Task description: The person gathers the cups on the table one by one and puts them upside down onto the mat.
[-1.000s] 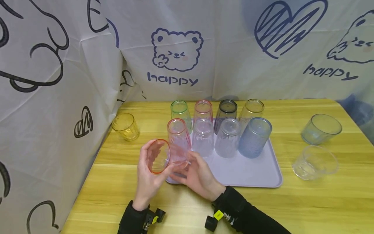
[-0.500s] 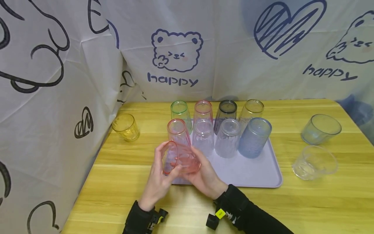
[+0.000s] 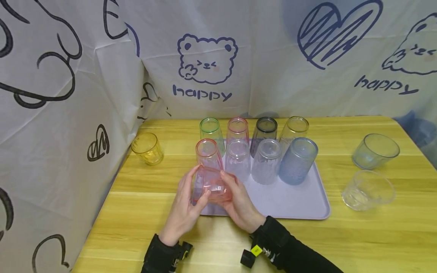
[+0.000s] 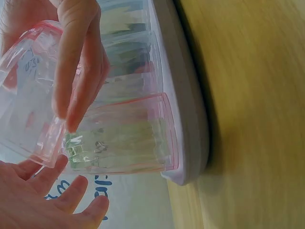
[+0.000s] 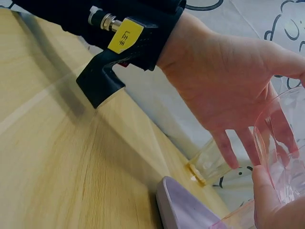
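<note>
A pink glass tumbler (image 3: 214, 185) lies tilted on its side between both hands, above the front left part of the lilac tray (image 3: 290, 208). My left hand (image 3: 182, 214) holds its left end, thumb on the near side. The right hand (image 3: 242, 206) grips the right end, with its thumb on top. In the left wrist view the tumbler (image 4: 33, 95) is partly covered by fingers. Just behind it, a red-rimmed glass (image 3: 209, 153) stands upside down on the tray.
Upturned glasses fill the tray's back: green (image 3: 209, 131), black (image 3: 264, 134), blue (image 3: 298, 161) and several others. A yellow glass (image 3: 147, 148) stands left of the tray. Right of it are a bluish glass (image 3: 375, 151) and a clear one (image 3: 362, 195).
The tumbler has moved right with both hands and turned; its open rim, first facing the camera at left, now shows only edge-on. The left hand shifted right, the right hand slightly.
</note>
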{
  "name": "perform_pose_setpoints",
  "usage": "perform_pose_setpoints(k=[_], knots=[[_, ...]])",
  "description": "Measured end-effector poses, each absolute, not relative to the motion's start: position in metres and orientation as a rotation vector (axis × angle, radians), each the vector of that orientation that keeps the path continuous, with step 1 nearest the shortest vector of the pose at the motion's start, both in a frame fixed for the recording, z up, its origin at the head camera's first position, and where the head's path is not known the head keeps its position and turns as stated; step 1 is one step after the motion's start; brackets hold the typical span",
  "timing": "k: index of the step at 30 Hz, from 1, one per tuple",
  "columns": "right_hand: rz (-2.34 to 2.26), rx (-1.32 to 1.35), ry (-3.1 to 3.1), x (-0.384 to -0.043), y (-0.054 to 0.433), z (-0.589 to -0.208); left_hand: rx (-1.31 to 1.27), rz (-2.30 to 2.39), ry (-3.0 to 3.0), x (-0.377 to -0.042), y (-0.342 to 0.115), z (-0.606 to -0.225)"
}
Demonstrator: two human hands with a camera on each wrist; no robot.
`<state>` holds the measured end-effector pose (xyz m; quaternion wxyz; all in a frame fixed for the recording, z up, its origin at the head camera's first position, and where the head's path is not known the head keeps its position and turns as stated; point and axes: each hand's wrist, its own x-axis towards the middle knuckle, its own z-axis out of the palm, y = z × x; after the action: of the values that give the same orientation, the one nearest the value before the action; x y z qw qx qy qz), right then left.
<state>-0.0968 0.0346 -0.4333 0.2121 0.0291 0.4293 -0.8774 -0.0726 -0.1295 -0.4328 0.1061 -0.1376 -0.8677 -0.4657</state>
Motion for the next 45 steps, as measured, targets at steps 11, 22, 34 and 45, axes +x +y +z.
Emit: perform_pose_setpoints(k=[11,22,34,45], knots=[[-2.449,0.045,1.463,-0.095,0.038,-0.437,-0.474,-1.312,-2.511,-0.075,-0.136,-0.436],[-2.331,-0.324,2.024,-0.097,0.045,-0.439,-0.431,-1.314,-2.498,-0.08,-0.153,-0.432],[-2.05,-0.818,2.46,-0.105,0.056,-0.432,-0.316,-1.203,-2.509,-0.086,-0.166,-0.429],[-1.539,-1.233,2.792,-0.115,0.059,-0.417,-0.294,-0.918,-2.578,-0.085,-0.172,-0.432]])
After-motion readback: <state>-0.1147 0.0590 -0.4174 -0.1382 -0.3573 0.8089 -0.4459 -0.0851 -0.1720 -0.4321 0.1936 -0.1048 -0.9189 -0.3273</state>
